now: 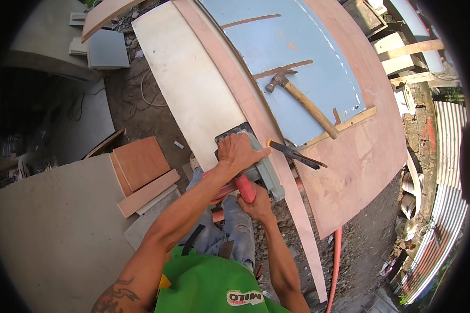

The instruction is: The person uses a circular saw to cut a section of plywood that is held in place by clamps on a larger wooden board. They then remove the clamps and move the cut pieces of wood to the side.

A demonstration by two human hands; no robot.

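Note:
A circular saw (269, 177) with a grey body and a red handle rests at the near end of a long white board (193, 68). My right hand (257, 202) is wrapped round the saw's red rear handle. Over the saw's front lies my left hand (238, 152), fingers curled down on it and thumb stretched to the right. A long pinkish plywood strip (230, 68) runs along the board's right side, beside the saw, and its near end sticks out past the board. Just right of my left thumb is a black clamp (297, 155) with an orange tip. The blade is hidden.
A claw hammer (308, 107) lies on a blue panel (266, 44) on top of a wide plywood sheet (344, 182). Wood offcuts (141, 164) are stacked at the left. A red hose (337, 261) crosses the rubble ground, and corrugated metal (436, 229) stands far right.

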